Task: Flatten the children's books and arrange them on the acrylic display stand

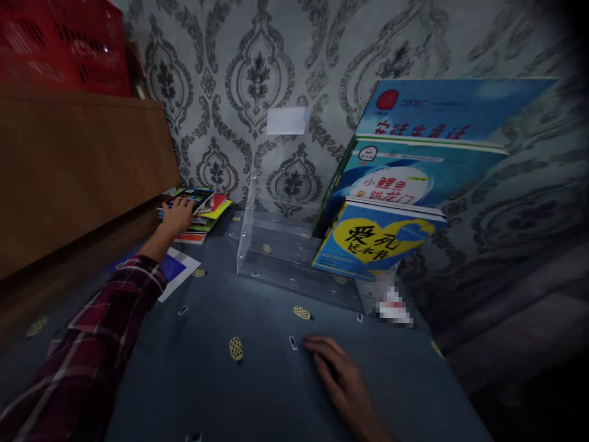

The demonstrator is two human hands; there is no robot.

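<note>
My left hand (178, 215) reaches to a stack of books (207, 212) by the wooden cabinet, its fingers spread over the dark top book (196, 197). Over the patterned tablecloth, my right hand (343, 383) is held with its fingers loosely stretched and nothing in them. In front of the wall stands a clear tiered book rack (294, 279). Books lean in its right side: a blue one with a yellow heart (377, 236) in front, a teal one (427, 169) behind it, and a taller blue one (460, 107) at the back.
A brown wooden cabinet (83, 166) bounds the left side, with a red plastic basket (64, 49) on it. A blue-and-white sheet or booklet (177, 270) lies partly under my left forearm. A white label (286, 121) shows at the rack's top. A blurred white item (394, 307) is beside the rack.
</note>
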